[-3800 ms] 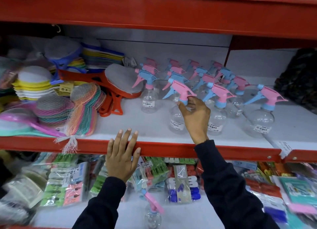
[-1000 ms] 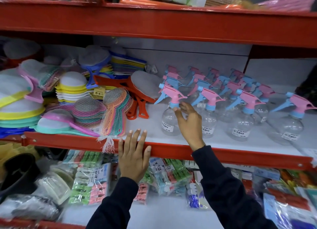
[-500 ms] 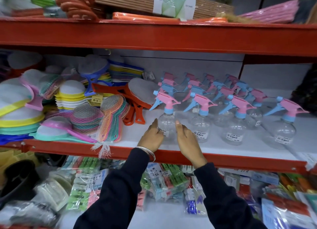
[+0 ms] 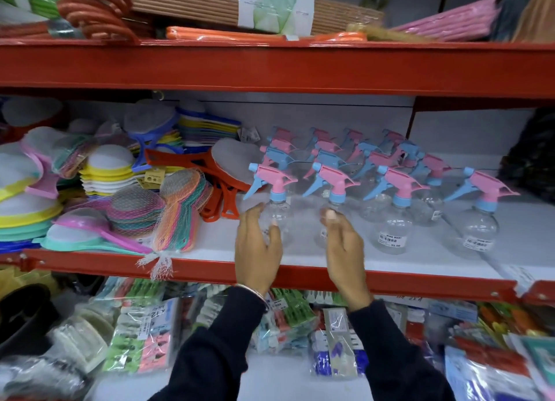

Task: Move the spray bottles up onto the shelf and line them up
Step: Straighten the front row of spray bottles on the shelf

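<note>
Several clear spray bottles with pink and blue trigger heads stand on the white shelf [image 4: 420, 261]. The front row holds the leftmost bottle [image 4: 277, 187], a second bottle [image 4: 335, 184], a third bottle [image 4: 393, 223] and a far-right bottle [image 4: 480, 223]. More bottles [image 4: 360, 153] stand in rows behind them. My left hand [image 4: 256, 250] cups the lower body of the leftmost bottle, fingers on its left and thumb on its right. My right hand [image 4: 345, 250] has its fingertips against the second bottle; its hold is hidden.
Netted mesh strainers [image 4: 177, 208], orange-framed strainers [image 4: 222, 172] and stacked coloured ones [image 4: 27, 208] fill the shelf's left half. The red shelf edge [image 4: 195, 268] runs under my wrists. A red beam [image 4: 270, 67] is overhead. Clothespin packs [image 4: 141, 334] lie on the shelf below.
My left hand came off the red shelf edge onto the leftmost front bottle. My right hand shifted from that bottle to the second one. The view tilted upward.
</note>
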